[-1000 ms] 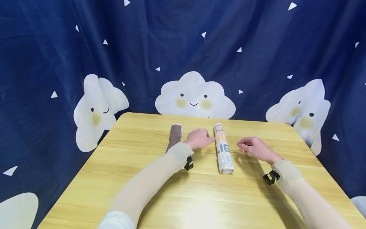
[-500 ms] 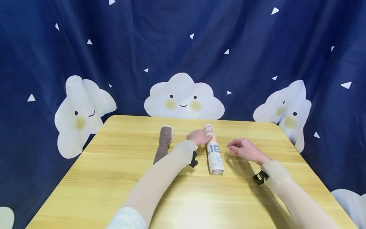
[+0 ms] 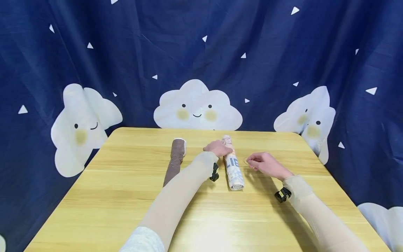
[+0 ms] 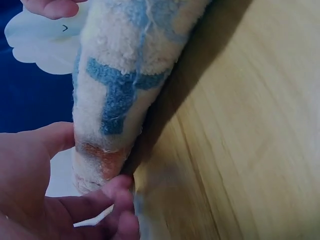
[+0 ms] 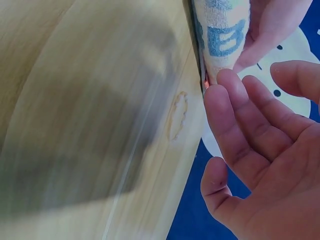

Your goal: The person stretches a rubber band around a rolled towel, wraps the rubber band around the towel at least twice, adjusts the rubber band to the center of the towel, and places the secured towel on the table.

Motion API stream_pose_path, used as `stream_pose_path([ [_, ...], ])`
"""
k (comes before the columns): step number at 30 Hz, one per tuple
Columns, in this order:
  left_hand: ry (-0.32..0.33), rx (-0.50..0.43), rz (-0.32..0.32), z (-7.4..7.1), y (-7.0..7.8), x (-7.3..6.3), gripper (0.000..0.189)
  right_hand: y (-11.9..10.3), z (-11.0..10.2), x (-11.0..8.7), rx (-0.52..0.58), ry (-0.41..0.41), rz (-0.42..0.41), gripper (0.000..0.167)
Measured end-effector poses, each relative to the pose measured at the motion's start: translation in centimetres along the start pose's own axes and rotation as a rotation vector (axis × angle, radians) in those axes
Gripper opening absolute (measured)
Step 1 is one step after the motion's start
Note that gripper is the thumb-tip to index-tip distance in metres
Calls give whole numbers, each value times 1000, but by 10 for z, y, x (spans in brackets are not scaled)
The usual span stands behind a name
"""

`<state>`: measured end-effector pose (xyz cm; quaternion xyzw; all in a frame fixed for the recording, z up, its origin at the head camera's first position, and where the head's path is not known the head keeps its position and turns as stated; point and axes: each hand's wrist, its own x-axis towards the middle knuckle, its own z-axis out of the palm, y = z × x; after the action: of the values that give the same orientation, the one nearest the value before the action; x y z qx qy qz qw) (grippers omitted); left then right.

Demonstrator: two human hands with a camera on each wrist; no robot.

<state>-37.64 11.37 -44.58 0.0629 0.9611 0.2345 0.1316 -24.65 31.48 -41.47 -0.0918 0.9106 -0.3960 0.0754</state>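
A white rolled towel (image 3: 233,168) with blue and orange print lies on the wooden table, pointing away from me. Near its far end, my left hand (image 3: 218,148) grips it; the left wrist view shows the thumb (image 4: 61,137) on one side and curled fingers on the other. To the right of the roll hovers my right hand (image 3: 266,163). In the right wrist view its fingers (image 5: 250,132) are loosely bent and hold nothing, with the thumb apart. A thin yellowish loop like a rubber band (image 5: 178,116) lies on the table by that hand.
A brown rolled towel (image 3: 176,157) lies to the left, partly hidden by my left forearm. The wooden table (image 3: 126,196) ends at a dark blue curtain (image 3: 176,42) printed with clouds and triangles.
My left hand has moved right from beside the white roll and taken hold of it. The head view has turned slightly right. My right hand stays beside the roll.
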Motion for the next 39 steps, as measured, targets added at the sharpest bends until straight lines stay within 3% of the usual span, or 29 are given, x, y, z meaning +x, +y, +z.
stream_pose_path([
  [12, 33, 36, 6, -10, 15, -26, 48, -1, 1, -3, 4, 11, 5, 29],
  [21, 60, 1, -19, 0, 19, -19, 45, 1, -1, -3, -4, 29, -9, 28],
  [30, 49, 51, -12, 5, 22, -15, 49, 3, 2, -4, 5, 32, -6, 29],
  [34, 62, 10, -14, 11, 17, -9, 44, 3, 2, -6, 12, 33, -5, 29],
  [39, 24, -184, -9, 13, 4, -8, 39, 2, -2, -7, 12, 29, 3, 30],
])
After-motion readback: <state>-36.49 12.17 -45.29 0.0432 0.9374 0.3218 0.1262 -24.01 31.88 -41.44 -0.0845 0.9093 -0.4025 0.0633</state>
